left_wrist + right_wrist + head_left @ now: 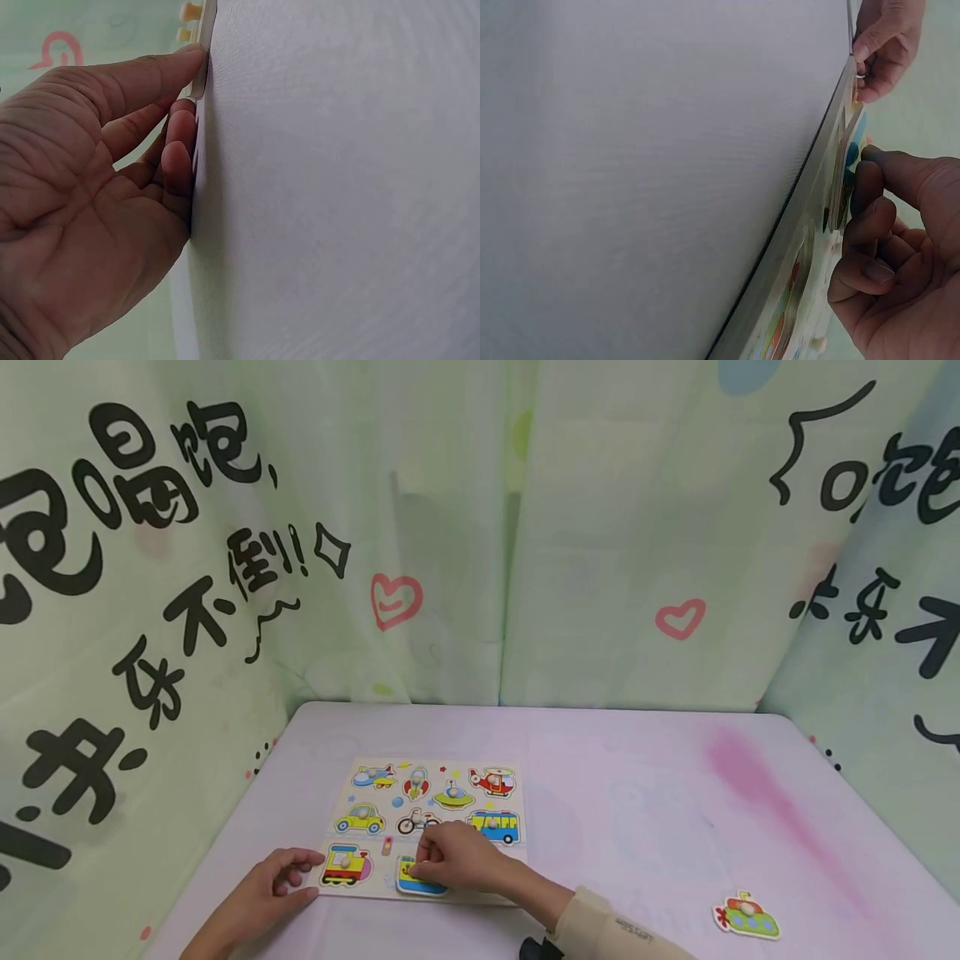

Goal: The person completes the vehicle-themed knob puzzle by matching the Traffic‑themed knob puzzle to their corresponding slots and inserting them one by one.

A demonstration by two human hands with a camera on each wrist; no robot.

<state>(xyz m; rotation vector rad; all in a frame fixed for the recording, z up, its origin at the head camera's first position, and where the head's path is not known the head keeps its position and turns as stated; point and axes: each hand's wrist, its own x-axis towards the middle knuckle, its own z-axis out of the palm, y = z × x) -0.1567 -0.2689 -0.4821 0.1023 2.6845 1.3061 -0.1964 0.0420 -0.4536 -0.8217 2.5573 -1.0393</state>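
A wooden knob puzzle board point(420, 843) with vehicle pictures lies on the left part of the table. My right hand point(457, 857) pinches a blue and yellow puzzle piece point(422, 887) from above, with its knob hidden by the fingers. In the right wrist view that puzzle piece point(846, 176) stands tilted at the board near its front edge. My left hand point(266, 893) grips the board's front left corner between thumb and fingers. Beside it sits the train piece point(346, 866). A green submarine piece point(747, 917) lies on the table at the right.
Airplane, rocket, helicopter point(492, 782), flying saucer, car point(360, 819), motorcycle and bus point(495, 827) pictures fill the board's upper rows. A pink stain point(780, 810) marks the white table. Printed curtains point(600, 543) stand behind and at both sides.
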